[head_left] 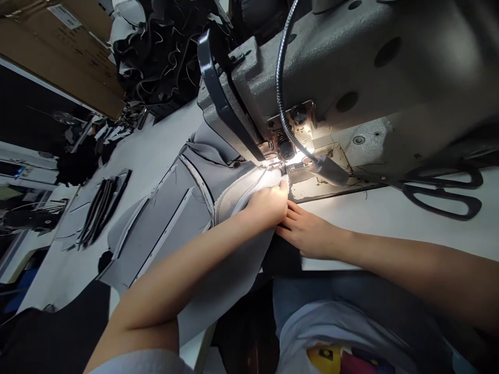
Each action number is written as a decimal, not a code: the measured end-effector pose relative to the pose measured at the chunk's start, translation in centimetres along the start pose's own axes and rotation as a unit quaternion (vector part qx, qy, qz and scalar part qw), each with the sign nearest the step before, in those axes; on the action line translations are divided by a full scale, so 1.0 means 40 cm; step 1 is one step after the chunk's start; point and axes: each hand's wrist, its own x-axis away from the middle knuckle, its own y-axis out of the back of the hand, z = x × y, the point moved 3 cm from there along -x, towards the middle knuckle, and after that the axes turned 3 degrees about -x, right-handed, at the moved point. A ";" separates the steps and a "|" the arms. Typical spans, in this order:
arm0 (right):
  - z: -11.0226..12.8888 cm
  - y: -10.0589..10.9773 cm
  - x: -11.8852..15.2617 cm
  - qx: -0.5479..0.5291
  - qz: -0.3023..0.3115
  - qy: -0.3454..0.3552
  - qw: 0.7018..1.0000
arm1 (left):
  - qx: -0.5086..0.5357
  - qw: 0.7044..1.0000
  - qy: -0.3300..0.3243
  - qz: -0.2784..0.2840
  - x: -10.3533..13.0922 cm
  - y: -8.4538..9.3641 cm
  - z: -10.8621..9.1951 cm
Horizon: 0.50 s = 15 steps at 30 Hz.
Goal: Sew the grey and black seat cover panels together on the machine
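Observation:
A large grey fabric piece [154, 228] with white seam edges and a mesh strip [237, 195] lies under the head of the sewing machine [331, 88]. Close to the lit needle area, my left hand [268, 205] is closed on the fabric's edge, its thumb and fingers pinching the pale layer. My right hand [312, 231] touches it from the right. Its fingers reach to the same edge, and their tips are partly hidden behind the left hand and cloth. The needle and presser foot are mostly covered by glare.
Black-handled scissors [444, 189] lie right of the machine bed, blades under the arm. A flexible lamp [331, 170] hangs before the needle. Stacked dark pieces [103, 208] lie on the white table [167, 130] at left. A black fabric heap [163, 57] and cardboard box [58, 52] stand behind.

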 end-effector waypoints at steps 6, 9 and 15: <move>0.003 0.001 0.001 -0.018 0.022 0.007 1.000 | -0.040 0.994 -0.025 0.101 0.018 -0.002 0.005; -0.001 0.000 -0.005 -0.012 0.008 -0.008 1.000 | 0.001 0.997 -0.016 0.070 0.003 -0.007 0.013; 0.031 -0.005 -0.002 -0.011 0.037 0.001 0.999 | -0.011 1.000 0.010 0.018 0.024 -0.047 0.029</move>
